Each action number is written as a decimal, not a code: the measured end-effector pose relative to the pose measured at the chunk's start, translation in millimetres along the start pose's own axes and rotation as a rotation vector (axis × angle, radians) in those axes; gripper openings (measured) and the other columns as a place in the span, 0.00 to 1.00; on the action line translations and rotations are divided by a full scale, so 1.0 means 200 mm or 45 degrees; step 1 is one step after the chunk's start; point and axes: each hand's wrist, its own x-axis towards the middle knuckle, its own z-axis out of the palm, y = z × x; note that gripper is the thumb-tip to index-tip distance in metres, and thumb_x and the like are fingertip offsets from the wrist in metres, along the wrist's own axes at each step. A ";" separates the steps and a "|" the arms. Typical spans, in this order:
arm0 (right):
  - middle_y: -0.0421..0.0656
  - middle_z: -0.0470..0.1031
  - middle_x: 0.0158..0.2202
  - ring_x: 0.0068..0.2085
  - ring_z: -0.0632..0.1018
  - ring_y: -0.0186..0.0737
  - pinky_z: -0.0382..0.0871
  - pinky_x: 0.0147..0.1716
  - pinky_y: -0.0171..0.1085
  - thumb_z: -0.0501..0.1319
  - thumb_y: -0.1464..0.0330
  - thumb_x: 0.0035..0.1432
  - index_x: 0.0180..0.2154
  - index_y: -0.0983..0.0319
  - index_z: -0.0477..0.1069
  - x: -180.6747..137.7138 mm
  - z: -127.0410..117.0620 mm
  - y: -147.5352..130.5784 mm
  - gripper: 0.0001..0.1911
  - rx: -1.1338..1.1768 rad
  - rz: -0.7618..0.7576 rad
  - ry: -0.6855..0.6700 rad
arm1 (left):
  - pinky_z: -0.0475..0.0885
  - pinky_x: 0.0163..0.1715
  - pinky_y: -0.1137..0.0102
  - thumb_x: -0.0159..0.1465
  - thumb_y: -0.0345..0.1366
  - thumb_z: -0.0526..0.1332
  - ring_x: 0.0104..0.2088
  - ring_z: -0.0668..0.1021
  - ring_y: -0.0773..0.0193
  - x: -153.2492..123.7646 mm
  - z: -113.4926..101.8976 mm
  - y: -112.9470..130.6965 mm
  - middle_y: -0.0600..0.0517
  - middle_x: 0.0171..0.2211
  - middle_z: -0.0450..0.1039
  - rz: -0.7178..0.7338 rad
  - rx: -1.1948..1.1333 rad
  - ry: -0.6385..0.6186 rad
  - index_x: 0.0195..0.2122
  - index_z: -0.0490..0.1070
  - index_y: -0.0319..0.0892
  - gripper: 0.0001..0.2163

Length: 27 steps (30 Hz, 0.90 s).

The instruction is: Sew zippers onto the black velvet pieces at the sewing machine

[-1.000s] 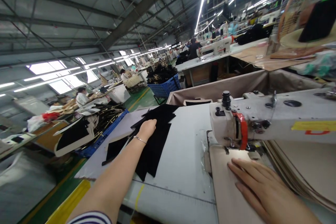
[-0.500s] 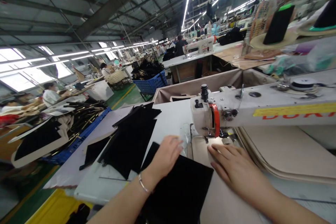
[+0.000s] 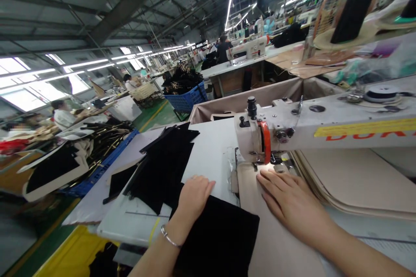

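Note:
My left hand [image 3: 192,197] lies flat, fingers together, on a black fabric piece [image 3: 221,238] at the front of the white sewing table [image 3: 211,156]. A bracelet is on that wrist. My right hand [image 3: 290,201] rests palm down with fingers spread on a beige panel [image 3: 276,246], its fingertips just below the needle area of the white sewing machine [image 3: 292,132]. The black piece overlaps the beige panel's left edge. A stack of black fabric pieces [image 3: 162,164] lies further left on the table.
Several beige panels [image 3: 357,186] are stacked under the machine arm at right. Blue crates [image 3: 94,173] with black and gold parts stand to the left, another blue crate [image 3: 186,99] behind. Other workers sit at distant tables. A thread cone [image 3: 351,8] is at upper right.
My left hand left the black stack and drew one black piece toward me, next to the beige panel. My right hand slid up toward the needle. The camera view shifted right.

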 end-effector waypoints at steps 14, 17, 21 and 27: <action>0.43 0.67 0.58 0.54 0.69 0.45 0.59 0.50 0.48 0.53 0.62 0.63 0.59 0.54 0.62 0.00 -0.02 0.00 0.22 0.035 0.008 0.002 | 0.62 0.52 0.56 0.69 0.37 0.53 0.53 0.67 0.52 0.45 -0.07 0.07 0.41 0.52 0.64 0.059 -0.215 0.226 0.52 0.63 0.39 0.13; 0.43 0.67 0.58 0.54 0.68 0.46 0.59 0.49 0.48 0.53 0.62 0.63 0.59 0.54 0.62 0.00 -0.02 0.00 0.22 0.040 0.019 0.000 | 0.66 0.46 0.60 0.67 0.39 0.57 0.44 0.70 0.55 0.42 0.02 0.03 0.46 0.41 0.68 -0.056 -0.287 0.119 0.42 0.68 0.40 0.08; 0.43 0.68 0.57 0.53 0.69 0.46 0.59 0.48 0.48 0.53 0.63 0.63 0.58 0.55 0.63 0.01 -0.03 -0.01 0.22 0.052 0.025 0.008 | 0.66 0.42 0.66 0.66 0.41 0.58 0.39 0.71 0.60 0.34 0.02 0.06 0.51 0.36 0.68 0.083 -0.408 0.015 0.34 0.67 0.42 0.09; 0.45 0.67 0.57 0.54 0.67 0.47 0.58 0.49 0.49 0.52 0.65 0.64 0.58 0.56 0.62 0.01 -0.04 -0.02 0.21 0.070 0.045 -0.016 | 0.65 0.33 0.69 0.66 0.43 0.57 0.32 0.71 0.62 0.25 -0.12 0.15 0.54 0.31 0.69 0.023 -0.657 -0.159 0.32 0.66 0.42 0.10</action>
